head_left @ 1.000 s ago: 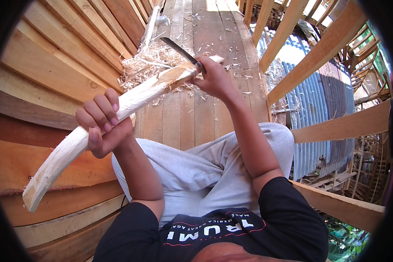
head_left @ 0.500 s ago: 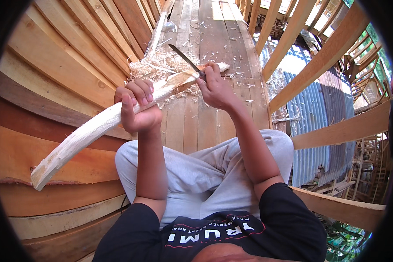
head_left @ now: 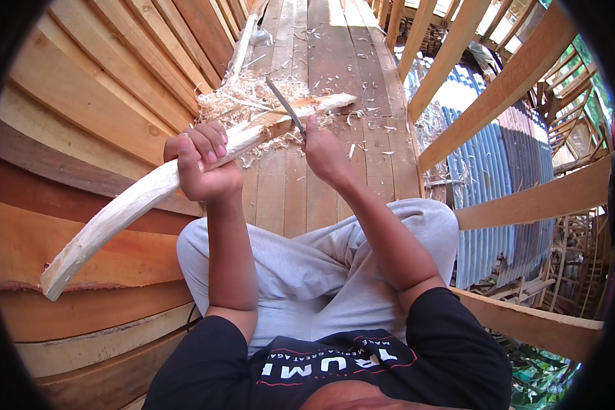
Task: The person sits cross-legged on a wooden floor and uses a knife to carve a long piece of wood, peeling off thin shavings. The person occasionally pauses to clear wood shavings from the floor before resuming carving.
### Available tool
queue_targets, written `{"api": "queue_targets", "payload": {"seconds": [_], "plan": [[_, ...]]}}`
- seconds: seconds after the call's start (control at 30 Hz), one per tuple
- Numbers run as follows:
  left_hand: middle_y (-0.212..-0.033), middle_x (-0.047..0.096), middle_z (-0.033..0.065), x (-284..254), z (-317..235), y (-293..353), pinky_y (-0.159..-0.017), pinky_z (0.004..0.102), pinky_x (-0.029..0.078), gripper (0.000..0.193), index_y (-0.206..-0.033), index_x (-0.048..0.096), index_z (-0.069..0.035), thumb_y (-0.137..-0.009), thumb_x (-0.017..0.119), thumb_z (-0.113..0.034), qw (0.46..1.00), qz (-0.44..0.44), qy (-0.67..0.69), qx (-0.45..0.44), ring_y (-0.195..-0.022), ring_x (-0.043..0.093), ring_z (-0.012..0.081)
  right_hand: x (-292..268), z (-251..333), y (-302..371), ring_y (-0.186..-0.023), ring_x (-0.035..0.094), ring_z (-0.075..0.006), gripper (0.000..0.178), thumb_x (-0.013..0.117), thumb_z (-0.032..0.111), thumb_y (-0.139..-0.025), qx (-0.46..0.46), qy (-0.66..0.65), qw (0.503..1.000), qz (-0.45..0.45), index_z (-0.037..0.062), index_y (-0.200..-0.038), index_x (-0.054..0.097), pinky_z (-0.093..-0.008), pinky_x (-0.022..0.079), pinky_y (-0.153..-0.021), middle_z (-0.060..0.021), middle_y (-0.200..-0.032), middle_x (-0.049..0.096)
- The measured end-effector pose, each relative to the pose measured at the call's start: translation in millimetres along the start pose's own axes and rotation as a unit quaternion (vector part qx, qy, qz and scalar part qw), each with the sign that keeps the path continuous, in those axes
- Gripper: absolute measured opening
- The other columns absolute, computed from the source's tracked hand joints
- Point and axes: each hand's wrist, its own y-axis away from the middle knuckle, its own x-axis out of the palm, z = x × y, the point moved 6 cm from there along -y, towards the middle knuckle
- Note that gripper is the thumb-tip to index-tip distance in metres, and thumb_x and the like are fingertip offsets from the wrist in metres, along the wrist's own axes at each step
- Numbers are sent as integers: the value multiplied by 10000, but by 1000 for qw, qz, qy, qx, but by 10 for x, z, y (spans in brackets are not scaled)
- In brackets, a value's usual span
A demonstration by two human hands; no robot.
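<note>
A long, curved, pale stripped branch slants from the lower left up to the middle of the floor. My left hand is closed around its middle from below, thumb up along its side. In my right hand is the handle of a knife with a long, narrow blade pointing up and left. The blade crosses the branch near its far end, where a browner cut patch shows; whether its edge touches the wood I cannot tell. The fingers of my right hand wrap the handle and mostly hide it.
Curled wood shavings lie heaped beyond the branch and scattered over the plank floor. A plank wall rises on the left. Wooden railing slats stand on the right, with corrugated metal sheets below. My crossed legs are close beneath my forearms.
My right hand has drawn the knife back toward me and slightly left along the branch. My left hand and the branch have shifted a little left.
</note>
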Motion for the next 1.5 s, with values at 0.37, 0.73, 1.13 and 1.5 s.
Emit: {"api": "queue_targets", "payload": {"seconds": [0.37,0.73,1.13,1.5], "plan": [[-493,337,0,79,-40,76,-568,310,359,239,-639,348,-135,-829,494,-130,1000,20,12,-5,-478,342,118,-26,276,152,-838,604,-517,562,322,324,-927,-28,25,999,-6,-109,-748,634,-551,449,-829,-360,-801,609],[-485,340,14,303,-61,174,-531,299,363,219,-652,355,-114,-818,496,-84,999,29,23,4,-456,340,119,-361,-507,-308,-941,606,-501,567,323,317,-899,118,-12,992,-47,-164,-893,624,-513,443,-890,-387,-920,609],[-489,294,-15,156,-41,194,-590,311,374,240,-601,333,-164,-791,479,-149,996,-72,-39,-18,-493,348,127,-301,-434,-290,-976,612,-479,607,296,358,-937,111,-12,993,-42,-147,-919,631,-506,444,-887,-377,-945,619],[-816,449,42,112,-75,84,-874,419,462,73,-937,486,-89,-931,500,-161,991,-118,-43,-35,-846,479,188,-259,12,-152,-667,582,-178,423,454,328,-1007,-130,-93,986,46,-11,-898,683,-345,468,-644,-108,-693,615]]}}
